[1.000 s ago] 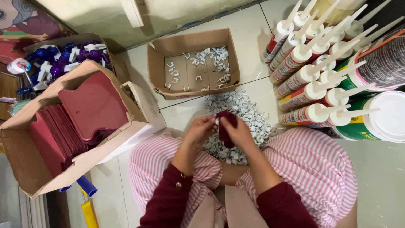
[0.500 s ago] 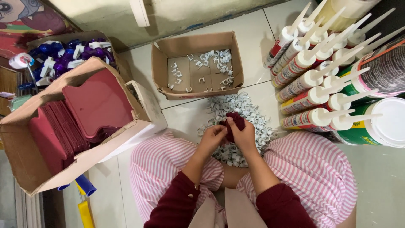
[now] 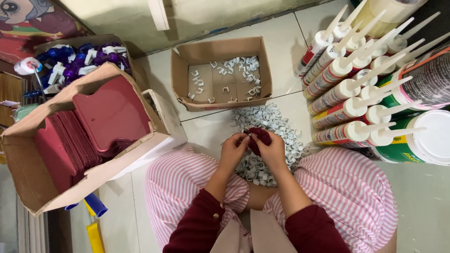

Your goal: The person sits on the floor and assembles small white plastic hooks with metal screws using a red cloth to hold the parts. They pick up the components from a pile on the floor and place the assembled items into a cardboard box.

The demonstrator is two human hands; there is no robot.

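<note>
Item held: a small dark-red, flat plastic piece [image 3: 259,138], pinched between both hands above the lap; its outline was mostly hidden by the fingers.
Left hand [image 3: 233,151]: fingers curled closed on the left edge of the dark-red piece, thumb and forefinger meeting at its top, where a small white clip seemed to sit; too small to be sure.
Right hand [image 3: 272,151]: fingers wrapped closed round the right side and back of the same piece, covering much of it.
Position relative to grip: the piece sat between the two hands, touching both, its upper part showing above the fingertips, directly over the near edge of the clip pile.
Loose pile of small white plastic clips [image 3: 276,129]: one heap on the white tiled floor [image 3: 286,51], too many to count, just beyond and under the hands.
Small open cardboard box [image 3: 180,77]: one, beyond the pile, holding a scatter of like white clips, roughly two dozen.
Large open cardboard box [image 3: 28,182]: one, to the left, tilted, holding a stack of dark-red flat plastic pieces [image 3: 110,115]; number could not be told.
Further cardboard box of blue and purple plastic parts [image 3: 79,58]: one, far left.
Sealant cartridges with white nozzles [image 3: 347,110]: about ten in view, lying stacked at right.
Pink-and-white striped trousers [image 3: 349,187]: both knees spread, either side of the hands.
</note>
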